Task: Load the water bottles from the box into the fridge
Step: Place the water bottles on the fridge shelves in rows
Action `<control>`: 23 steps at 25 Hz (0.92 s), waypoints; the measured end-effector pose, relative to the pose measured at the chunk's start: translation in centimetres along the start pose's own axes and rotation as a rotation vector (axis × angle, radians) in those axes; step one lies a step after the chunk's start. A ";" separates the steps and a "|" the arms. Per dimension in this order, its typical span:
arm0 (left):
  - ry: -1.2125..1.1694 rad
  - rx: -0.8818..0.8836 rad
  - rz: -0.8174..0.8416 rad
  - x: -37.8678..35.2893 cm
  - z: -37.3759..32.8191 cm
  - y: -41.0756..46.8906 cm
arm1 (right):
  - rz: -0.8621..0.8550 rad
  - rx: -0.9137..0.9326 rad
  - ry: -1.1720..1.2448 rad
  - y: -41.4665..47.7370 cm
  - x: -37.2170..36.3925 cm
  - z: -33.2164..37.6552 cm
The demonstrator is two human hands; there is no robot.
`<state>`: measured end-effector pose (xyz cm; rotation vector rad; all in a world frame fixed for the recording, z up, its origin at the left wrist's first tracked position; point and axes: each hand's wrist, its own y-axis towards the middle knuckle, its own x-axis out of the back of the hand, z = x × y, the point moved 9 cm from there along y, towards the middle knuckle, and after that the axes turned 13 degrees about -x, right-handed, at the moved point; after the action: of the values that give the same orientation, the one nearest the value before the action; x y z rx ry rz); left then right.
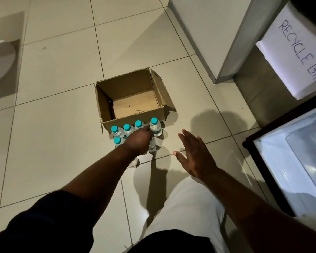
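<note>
The box is already empty: plain brown corrugated cardboard, flaps up, its flat bottom bare. The water bottles stand upright on the tiled floor just against the box's near wall. They form a tight cluster of clear, thin plastic cylinders with round teal screw caps and a pale label band.

The left hand is down over that cluster, its fingers curled round one bottle at the near right of the group, with that bottle's cap hidden under the palm. The right hand hovers right of the box and holds nothing, its fingers straight and slightly spread, thumb out.

The step in hand looks like picking a bottle off the floor for the fridge, which sits well right of the box with its pale inside lit. The next move probably calls for a straight upward lift — the neighbours touch and look light enough to topple — then a swing right.
</note>
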<state>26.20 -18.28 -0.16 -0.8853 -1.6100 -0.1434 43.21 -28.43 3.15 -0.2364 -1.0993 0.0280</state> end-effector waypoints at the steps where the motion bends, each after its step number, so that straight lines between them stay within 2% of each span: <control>1: -0.007 -0.026 -0.007 0.7 -0.9 0.1 | -0.010 0.002 0.015 -0.1 0.6 0.0; 7: -0.034 -0.205 -0.022 6.0 -8.0 1.7 | -0.088 0.001 0.094 -0.9 5.0 -1.6; 11: 0.151 -0.374 -0.042 10.5 -14.3 2.3 | -0.196 -0.033 0.110 -1.4 9.7 -3.9; 16: 0.245 -0.574 -0.053 16.0 -22.4 2.3 | -0.327 -0.078 0.151 -2.8 16.8 -6.4; 20: 0.257 -0.760 -0.070 20.4 -29.4 1.3 | -0.258 -0.210 0.402 -4.6 22.4 -9.3; 23: 0.247 -0.870 -0.082 23.0 -33.8 0.5 | -0.237 -0.202 0.513 -5.8 26.3 -9.8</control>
<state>53.90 -25.98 28.97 -1.3833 -1.3330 -1.0267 63.34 -32.16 23.20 -0.2741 -0.6108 -0.3411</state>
